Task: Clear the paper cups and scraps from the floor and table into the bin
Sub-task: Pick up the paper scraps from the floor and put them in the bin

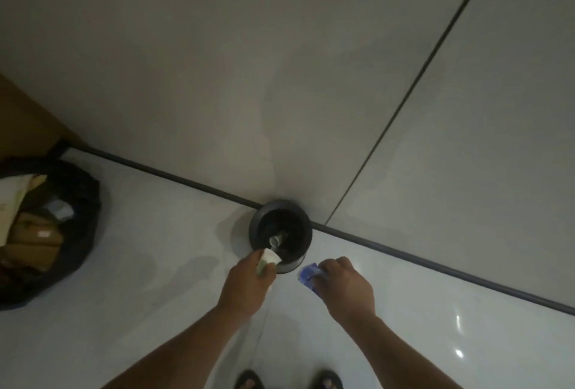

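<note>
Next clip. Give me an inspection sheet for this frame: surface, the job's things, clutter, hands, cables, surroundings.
Surface: glossy white floor with light glints on the right.
Job's things: small round black bin on the floor against the wall, something pale already inside; paper cup held over its near rim; blue scrap, crumpled, held just right of the bin.
Clutter: black bag at left, open, holding cardboard and paper.
Hands: left hand grips the paper cup; right hand grips the blue scrap.
Cables: nothing seen.
Surroundings: pale wall with one dark seam; dark skirting along its foot; sandalled feet at the bottom edge.
</note>
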`<state>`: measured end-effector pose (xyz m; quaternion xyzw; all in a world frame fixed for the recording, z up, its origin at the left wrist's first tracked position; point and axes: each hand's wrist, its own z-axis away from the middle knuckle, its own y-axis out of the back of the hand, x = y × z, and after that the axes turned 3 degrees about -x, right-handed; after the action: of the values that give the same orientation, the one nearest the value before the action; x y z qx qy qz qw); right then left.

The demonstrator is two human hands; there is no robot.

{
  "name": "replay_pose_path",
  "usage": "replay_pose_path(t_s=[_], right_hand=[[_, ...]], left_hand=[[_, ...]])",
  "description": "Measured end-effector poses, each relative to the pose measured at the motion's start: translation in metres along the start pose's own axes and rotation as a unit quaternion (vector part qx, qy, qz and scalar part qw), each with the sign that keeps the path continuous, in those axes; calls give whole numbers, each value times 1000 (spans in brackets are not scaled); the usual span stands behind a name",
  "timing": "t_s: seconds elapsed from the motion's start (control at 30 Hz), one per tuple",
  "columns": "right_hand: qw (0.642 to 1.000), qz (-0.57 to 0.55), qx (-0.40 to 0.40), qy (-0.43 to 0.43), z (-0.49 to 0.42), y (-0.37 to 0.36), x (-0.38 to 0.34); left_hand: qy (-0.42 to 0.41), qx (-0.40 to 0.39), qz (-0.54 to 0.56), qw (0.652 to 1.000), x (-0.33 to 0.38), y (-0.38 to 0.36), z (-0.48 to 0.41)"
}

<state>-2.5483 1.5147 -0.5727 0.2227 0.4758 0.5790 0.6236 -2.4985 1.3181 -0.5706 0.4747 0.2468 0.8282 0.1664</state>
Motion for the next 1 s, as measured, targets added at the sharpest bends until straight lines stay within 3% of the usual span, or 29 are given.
replay_pose_path(t_s=[0.3, 0.57, 0.77, 1.0], right_hand=[[999, -29, -32, -31, -157, -68, -2], [995, -5, -79, -67, -240, -115, -2], [986, -76, -67, -132, -251, -135, -15], [970, -149, -36, -188, -195, -128, -35]], left_hand=[[61, -36, -33, 997, -69, -33, -146], [77, -60, -31, 995, -115, -69, -227], [68, -117, -43, 990, -129, -59, -244], [35, -189, -98, 976, -104, -12, -220]])
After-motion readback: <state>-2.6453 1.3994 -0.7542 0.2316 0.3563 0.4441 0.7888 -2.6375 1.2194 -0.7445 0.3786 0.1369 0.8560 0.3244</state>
